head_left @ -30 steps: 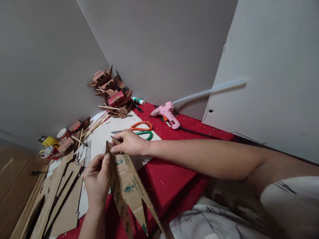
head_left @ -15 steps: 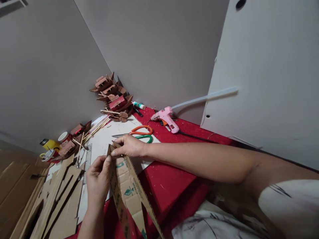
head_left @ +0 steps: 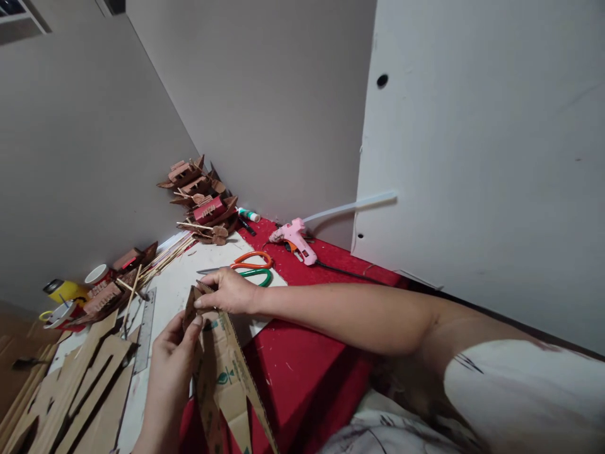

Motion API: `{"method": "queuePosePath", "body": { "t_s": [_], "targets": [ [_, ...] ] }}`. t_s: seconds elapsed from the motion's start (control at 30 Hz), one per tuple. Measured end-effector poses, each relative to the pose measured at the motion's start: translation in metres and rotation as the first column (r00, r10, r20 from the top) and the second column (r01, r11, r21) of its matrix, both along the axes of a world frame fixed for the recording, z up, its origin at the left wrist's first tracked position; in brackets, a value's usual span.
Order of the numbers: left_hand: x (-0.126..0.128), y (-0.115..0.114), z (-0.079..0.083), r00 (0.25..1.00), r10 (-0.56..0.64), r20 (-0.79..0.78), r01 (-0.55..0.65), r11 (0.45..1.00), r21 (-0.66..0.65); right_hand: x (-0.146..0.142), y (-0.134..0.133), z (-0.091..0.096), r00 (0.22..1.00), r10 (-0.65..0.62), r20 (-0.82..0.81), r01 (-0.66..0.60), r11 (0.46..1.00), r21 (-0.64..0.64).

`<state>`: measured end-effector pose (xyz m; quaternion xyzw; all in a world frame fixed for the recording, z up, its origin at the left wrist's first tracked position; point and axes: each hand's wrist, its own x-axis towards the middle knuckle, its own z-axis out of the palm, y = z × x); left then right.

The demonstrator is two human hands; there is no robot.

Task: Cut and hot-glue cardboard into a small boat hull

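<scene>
A folded cardboard piece (head_left: 227, 372) with green print and long pointed strips hangs toward me over the red cloth. My left hand (head_left: 177, 347) pinches its far end from the left, thumb on the near side. From the right, my right hand (head_left: 227, 291) grips the same end with thumb and fingers, close to the left thumb. Just beyond the right hand lie scissors (head_left: 258, 260) with one orange and one green handle. Where the strips meet is partly covered by my fingers.
A pink glue gun (head_left: 297, 239) rests on the red cloth (head_left: 302, 340). Several brown model boats (head_left: 208, 211) stand by the wall. Cardboard strips (head_left: 80, 378), a metal ruler (head_left: 145, 331), thin sticks (head_left: 165, 260), a white cup (head_left: 97, 275) and a yellow container (head_left: 67, 291) occupy the left.
The view has turned, so the scene sits further left and lower. Both hands keep their hold on the cardboard's end, with little change between them.
</scene>
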<state>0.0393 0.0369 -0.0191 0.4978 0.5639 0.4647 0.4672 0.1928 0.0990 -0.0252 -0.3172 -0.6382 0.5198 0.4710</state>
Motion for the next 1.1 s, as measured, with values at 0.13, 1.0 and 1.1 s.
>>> {"method": "queuePosePath", "body": {
  "t_s": [0.13,1.0,1.1],
  "targets": [
    [0.005,-0.001,-0.005,1.0,-0.001,-0.005,0.001,1.0,-0.01,0.0,0.003,-0.005,0.999,-0.01,0.046,0.01,1.0,-0.001],
    [-0.006,0.013,-0.015,0.967,0.121,0.224,-0.109,0.992,-0.067,0.157,-0.024,-0.027,0.157,-0.609,0.777,0.606,0.681,0.411],
    [-0.006,0.013,-0.016,0.964,0.102,0.244,-0.093,0.994,-0.047,0.158,-0.022,-0.027,0.206,-0.641,0.74,0.625,0.668,0.404]
  ]
}}
